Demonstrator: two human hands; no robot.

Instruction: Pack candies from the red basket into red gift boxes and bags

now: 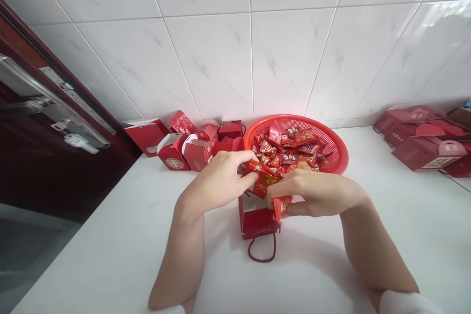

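My left hand (220, 179) pinches a red foil sweet packet (260, 169) with its fingertips, just above an open red paper gift box (256, 222). My right hand (305, 195) comes in from the other side and holds another red packet (281, 208) at the box's mouth. Both hands hide most of the box's opening, so its contents do not show. A dark red cord handle (262, 251) trails from the box onto the counter. Behind my hands, a round red plastic mesh basket (324, 137) holds a heap of red sweet packets (290, 149).
Several red gift boxes (172, 152) stand open by the wall to the left of the basket. More folded red boxes (423, 144) are piled at the right. A dark door with a metal handle (55, 108) borders the white counter (110, 255) on the left, below a white tiled wall (250, 59).
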